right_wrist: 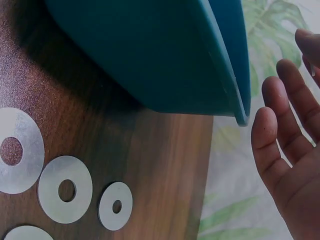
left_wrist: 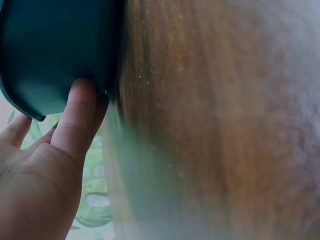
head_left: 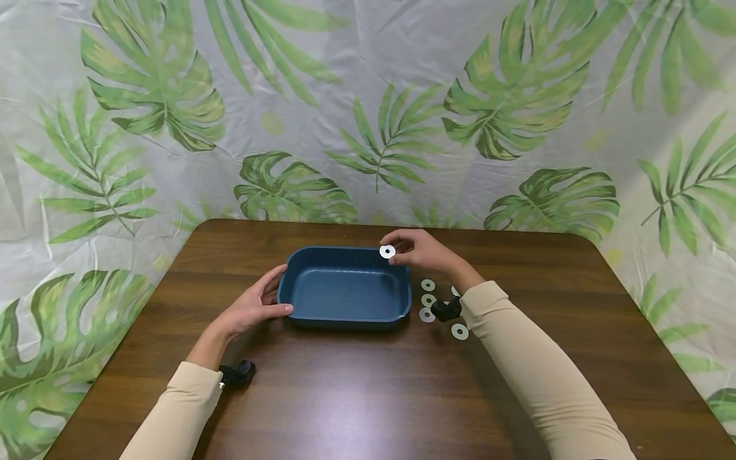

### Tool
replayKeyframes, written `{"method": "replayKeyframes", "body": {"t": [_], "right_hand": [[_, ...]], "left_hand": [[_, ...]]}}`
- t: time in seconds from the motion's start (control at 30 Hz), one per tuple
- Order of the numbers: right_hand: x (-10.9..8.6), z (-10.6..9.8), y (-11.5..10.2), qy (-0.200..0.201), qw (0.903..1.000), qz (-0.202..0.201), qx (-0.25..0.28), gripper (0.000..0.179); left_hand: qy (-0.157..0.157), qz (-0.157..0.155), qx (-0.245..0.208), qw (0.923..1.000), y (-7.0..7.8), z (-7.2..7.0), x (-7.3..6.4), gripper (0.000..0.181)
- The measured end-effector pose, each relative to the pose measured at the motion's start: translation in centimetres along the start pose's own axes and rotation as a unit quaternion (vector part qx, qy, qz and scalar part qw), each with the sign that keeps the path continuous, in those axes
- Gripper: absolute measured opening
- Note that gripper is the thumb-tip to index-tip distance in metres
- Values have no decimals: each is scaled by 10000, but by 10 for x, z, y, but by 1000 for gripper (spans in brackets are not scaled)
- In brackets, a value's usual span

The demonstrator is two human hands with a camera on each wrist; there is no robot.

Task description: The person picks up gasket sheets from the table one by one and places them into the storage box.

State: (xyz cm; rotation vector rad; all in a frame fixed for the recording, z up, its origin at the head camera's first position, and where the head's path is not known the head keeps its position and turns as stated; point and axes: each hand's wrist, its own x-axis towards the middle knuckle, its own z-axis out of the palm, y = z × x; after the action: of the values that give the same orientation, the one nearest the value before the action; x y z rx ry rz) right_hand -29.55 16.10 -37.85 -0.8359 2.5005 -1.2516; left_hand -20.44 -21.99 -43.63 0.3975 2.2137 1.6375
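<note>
A blue rectangular plastic tub (head_left: 345, 319) stands on the table, its inside showing a bare floor. At its left end my left hand (head_left: 253, 309) holds it, thumb on the near corner and fingers at the far corner. The left wrist view shows that thumb (left_wrist: 75, 117) against the tub's outer wall. Over the tub's far right corner, my right hand (head_left: 422, 250) pinches a flat metal washer (head_left: 383, 253) between thumb and fingers. In the right wrist view, the other fingers (right_wrist: 272, 120) of that hand are spread beside the rim, and the washer is mostly out of frame.
Several more flat washers (head_left: 423, 286) lie on the wooden table (head_left: 322, 390) to the right of the tub, some partly hidden by the right wrist camera (head_left: 446, 310). Another wrist camera (head_left: 238, 374) is on my left wrist. A leaf-print curtain (head_left: 391, 147) hangs behind the table.
</note>
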Motion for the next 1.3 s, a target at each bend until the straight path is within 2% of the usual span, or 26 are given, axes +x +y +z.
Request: {"method": "replayKeyframes", "body": {"t": [0.57,0.87,1.07,1.3], "right_hand": [[2,1,1,-122,9999,64,24,37],[-1,-3,3,-133,9993,274,235,57],[-15,-13,8,-95,9995,280,-94,54],[-42,-39,19,-89,9972,636,-386,51]], "left_hand": [[38,19,52,10000,-5,2,-1,90],[64,61,76,9999,-3,2,-1,90],[75,-40,52,10000,-3,4,-1,90],[113,-6,51,9999,-1,2,0,90]]}}
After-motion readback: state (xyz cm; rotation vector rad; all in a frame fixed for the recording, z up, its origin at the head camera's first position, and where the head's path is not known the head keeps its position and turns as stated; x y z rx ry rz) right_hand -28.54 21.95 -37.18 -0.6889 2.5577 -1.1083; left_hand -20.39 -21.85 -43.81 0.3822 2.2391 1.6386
